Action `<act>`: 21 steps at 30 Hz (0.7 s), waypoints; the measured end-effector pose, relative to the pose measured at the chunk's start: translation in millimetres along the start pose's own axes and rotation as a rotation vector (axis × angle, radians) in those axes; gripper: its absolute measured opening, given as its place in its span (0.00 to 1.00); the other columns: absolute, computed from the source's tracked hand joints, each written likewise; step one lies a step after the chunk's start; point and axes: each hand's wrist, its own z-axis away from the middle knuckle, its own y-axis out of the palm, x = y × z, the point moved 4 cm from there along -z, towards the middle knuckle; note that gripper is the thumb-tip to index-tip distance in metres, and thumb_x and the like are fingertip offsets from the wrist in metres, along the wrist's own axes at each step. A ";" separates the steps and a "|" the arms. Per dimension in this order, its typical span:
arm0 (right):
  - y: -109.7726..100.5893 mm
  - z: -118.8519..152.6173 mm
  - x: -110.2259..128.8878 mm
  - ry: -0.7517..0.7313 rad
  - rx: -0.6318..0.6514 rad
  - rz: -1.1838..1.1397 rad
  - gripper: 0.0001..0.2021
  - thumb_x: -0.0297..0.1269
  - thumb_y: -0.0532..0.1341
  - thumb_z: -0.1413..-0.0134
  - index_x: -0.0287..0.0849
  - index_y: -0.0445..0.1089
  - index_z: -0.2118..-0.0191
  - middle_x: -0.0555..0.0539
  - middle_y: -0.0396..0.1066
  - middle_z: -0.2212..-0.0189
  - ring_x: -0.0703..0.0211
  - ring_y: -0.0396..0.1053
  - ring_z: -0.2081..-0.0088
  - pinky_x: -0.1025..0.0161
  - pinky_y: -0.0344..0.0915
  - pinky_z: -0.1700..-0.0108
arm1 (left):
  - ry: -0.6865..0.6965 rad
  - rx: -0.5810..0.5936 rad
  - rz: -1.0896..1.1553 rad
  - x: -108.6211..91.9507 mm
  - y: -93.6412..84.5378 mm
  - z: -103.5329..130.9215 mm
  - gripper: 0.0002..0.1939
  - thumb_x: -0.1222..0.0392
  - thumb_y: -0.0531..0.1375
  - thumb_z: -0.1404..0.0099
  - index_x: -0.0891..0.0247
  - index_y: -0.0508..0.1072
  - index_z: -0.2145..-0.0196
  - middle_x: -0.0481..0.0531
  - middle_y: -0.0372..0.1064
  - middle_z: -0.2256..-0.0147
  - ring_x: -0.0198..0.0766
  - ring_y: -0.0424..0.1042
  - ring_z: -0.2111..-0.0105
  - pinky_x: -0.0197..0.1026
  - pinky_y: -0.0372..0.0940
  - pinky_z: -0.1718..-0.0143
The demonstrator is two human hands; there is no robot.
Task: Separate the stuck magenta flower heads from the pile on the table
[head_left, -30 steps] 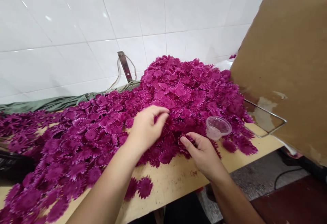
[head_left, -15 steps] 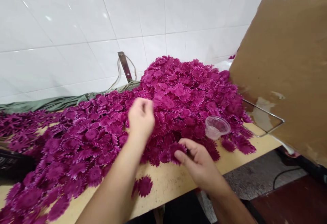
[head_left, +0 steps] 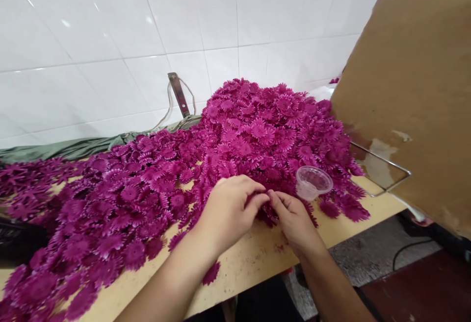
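Observation:
My left hand (head_left: pixel 233 207) and my right hand (head_left: pixel 294 218) meet fingertip to fingertip at the front of a big heap of magenta artificial flower heads (head_left: pixel 253 133). Both are closed in a pinch. Magenta petals of a flower head (head_left: pixel 271 212) show between and below the fingers; most of it is hidden behind them. One loose flower head (head_left: pixel 211 274) lies near the table's front edge, partly covered by my left forearm. A clear plastic cup (head_left: pixel 314 183) rests against the heap, just right of my right hand.
More flower heads (head_left: pixel 121 209) spread across the wooden table (head_left: pixel 235 268) to the left. A cardboard sheet (head_left: pixel 408 96) stands at the right beside a bent metal wire frame (head_left: pixel 390 180). Behind are a green cloth (head_left: pixel 69 149), a metal bracket (head_left: pixel 178 94) and a white tiled wall.
My left hand has come down and right from above the heap to join my right hand. My right hand has shifted slightly right and up; the flower it holds is now mostly hidden.

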 end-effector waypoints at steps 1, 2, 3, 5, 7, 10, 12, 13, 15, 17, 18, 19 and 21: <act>0.1 -0.9 -1.1 0.002 -0.010 -0.008 0.21 0.54 0.56 0.53 0.41 0.60 0.82 0.54 0.54 0.84 0.66 0.54 0.78 0.67 0.54 0.74 | -0.005 0.045 -0.009 -2.9 5.2 1.9 0.08 0.59 0.55 0.40 0.60 0.74 0.66 0.51 0.73 0.66 0.40 0.70 0.64 0.44 0.64 0.60; 0.3 -1.4 -1.4 -0.001 -0.016 -0.021 0.21 0.54 0.55 0.53 0.41 0.61 0.82 0.54 0.55 0.83 0.66 0.54 0.77 0.67 0.55 0.73 | -0.011 0.069 -0.018 -4.4 9.3 2.9 0.08 0.59 0.56 0.40 0.61 0.74 0.66 0.51 0.73 0.66 0.41 0.70 0.64 0.44 0.64 0.61; 0.4 -1.6 -0.9 -0.010 -0.019 -0.036 0.21 0.55 0.55 0.53 0.40 0.62 0.81 0.53 0.56 0.82 0.65 0.55 0.77 0.66 0.55 0.72 | -0.018 0.075 -0.024 -4.7 12.4 2.9 0.08 0.60 0.56 0.40 0.61 0.74 0.66 0.52 0.73 0.66 0.41 0.70 0.64 0.44 0.63 0.61; 1.4 -0.2 1.2 -0.023 -0.001 -0.070 0.20 0.54 0.56 0.52 0.40 0.64 0.77 0.53 0.59 0.80 0.65 0.56 0.76 0.67 0.56 0.71 | -0.036 0.037 -0.023 -2.5 15.0 0.8 0.08 0.64 0.55 0.41 0.61 0.74 0.67 0.52 0.73 0.67 0.41 0.70 0.65 0.43 0.63 0.61; 3.8 3.4 4.1 -0.024 0.052 -0.102 0.17 0.51 0.57 0.52 0.40 0.66 0.73 0.53 0.60 0.79 0.66 0.56 0.76 0.68 0.56 0.72 | -0.084 -0.033 0.051 2.8 13.5 -3.3 0.08 0.66 0.55 0.43 0.62 0.74 0.71 0.50 0.74 0.70 0.39 0.70 0.69 0.41 0.63 0.64; 8.5 10.1 11.3 -0.044 0.144 -0.123 0.12 0.45 0.58 0.50 0.40 0.66 0.69 0.54 0.61 0.78 0.68 0.56 0.76 0.70 0.56 0.74 | -0.243 -0.169 0.299 13.4 7.0 -10.2 0.06 0.67 0.56 0.45 0.63 0.72 0.77 0.47 0.71 0.77 0.35 0.68 0.76 0.36 0.63 0.72; 10.4 12.1 18.6 -0.091 0.182 -0.126 0.10 0.43 0.57 0.48 0.41 0.66 0.69 0.53 0.62 0.77 0.68 0.58 0.75 0.71 0.58 0.73 | -0.313 -0.266 0.451 16.4 3.4 -13.9 0.05 0.67 0.57 0.47 0.63 0.71 0.78 0.46 0.70 0.79 0.33 0.67 0.78 0.35 0.62 0.74; 10.6 12.0 22.5 -0.118 0.190 -0.124 0.09 0.42 0.56 0.47 0.41 0.66 0.69 0.53 0.63 0.77 0.68 0.59 0.74 0.70 0.58 0.72 | -0.325 -0.311 0.498 16.1 2.5 -15.5 0.04 0.67 0.57 0.48 0.64 0.71 0.78 0.46 0.70 0.79 0.33 0.67 0.78 0.34 0.62 0.74; 9.4 10.6 30.0 -0.171 0.178 -0.098 0.09 0.41 0.55 0.46 0.41 0.65 0.68 0.53 0.63 0.76 0.67 0.60 0.73 0.70 0.59 0.70 | -0.327 -0.376 0.557 14.1 3.1 -18.5 0.04 0.67 0.58 0.49 0.64 0.71 0.78 0.46 0.70 0.79 0.32 0.66 0.78 0.34 0.62 0.74; 7.2 10.8 35.9 -0.211 0.149 -0.034 0.08 0.40 0.54 0.45 0.41 0.64 0.69 0.52 0.62 0.76 0.66 0.59 0.73 0.69 0.59 0.70 | -0.320 -0.398 0.576 13.5 4.3 -22.1 0.03 0.68 0.58 0.50 0.64 0.71 0.79 0.46 0.69 0.79 0.32 0.66 0.78 0.34 0.62 0.74; 6.1 12.9 37.9 -0.226 0.135 0.004 0.08 0.40 0.53 0.45 0.41 0.64 0.70 0.52 0.61 0.77 0.66 0.59 0.74 0.69 0.59 0.70 | -0.318 -0.418 0.568 15.3 2.6 -24.1 0.03 0.68 0.59 0.51 0.64 0.70 0.80 0.46 0.69 0.80 0.32 0.66 0.78 0.34 0.62 0.73; 5.7 16.7 38.8 -0.232 0.141 0.041 0.09 0.39 0.53 0.44 0.41 0.63 0.71 0.53 0.61 0.77 0.66 0.58 0.74 0.69 0.59 0.71 | -0.320 -0.453 0.551 19.0 -1.9 -26.2 0.03 0.68 0.59 0.51 0.64 0.70 0.79 0.46 0.68 0.80 0.32 0.66 0.77 0.34 0.63 0.73; 7.6 28.8 37.1 -0.234 0.225 0.117 0.10 0.38 0.52 0.44 0.42 0.62 0.74 0.52 0.60 0.78 0.66 0.58 0.75 0.68 0.58 0.72 | -0.343 -0.587 0.495 32.2 -19.7 -29.9 0.03 0.67 0.57 0.47 0.64 0.68 0.78 0.45 0.66 0.78 0.33 0.67 0.75 0.35 0.63 0.71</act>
